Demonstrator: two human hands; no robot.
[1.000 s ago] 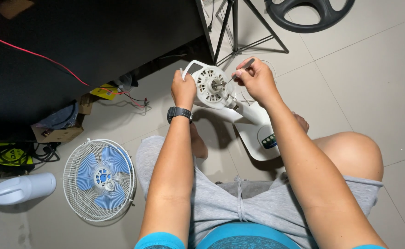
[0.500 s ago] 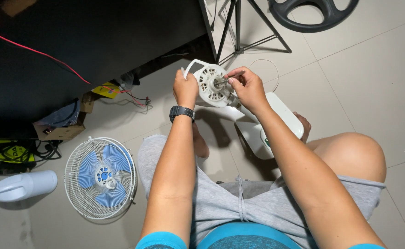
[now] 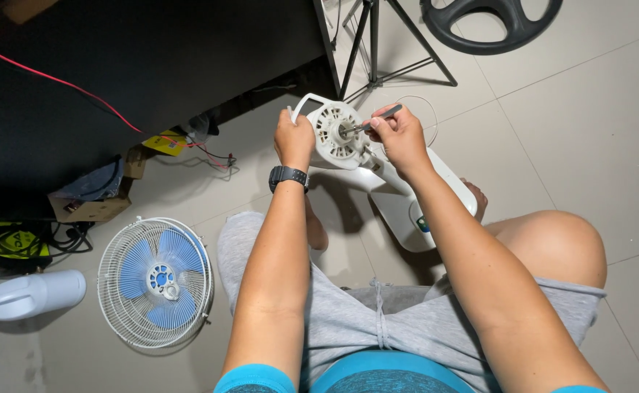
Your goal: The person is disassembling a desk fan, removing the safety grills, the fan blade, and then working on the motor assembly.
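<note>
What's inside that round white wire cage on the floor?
Inside the round white wire cage sit blue plastic fan blades around a white hub. The floor underneath is mostly covered.

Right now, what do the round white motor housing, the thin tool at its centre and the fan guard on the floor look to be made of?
Round white motor housing: moulded plastic, matte, ribbed openings. Thin grey tool in the right hand: probably metal, slim with a slight sheen. White fan guard: thin wire, likely coated metal, over translucent blue plastic blades.

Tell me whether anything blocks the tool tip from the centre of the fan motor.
Nothing visible does. The right hand holds the thin tool with its tip at the motor hub, while the left hand steadies the housing from the side, clear of the hub.
</note>
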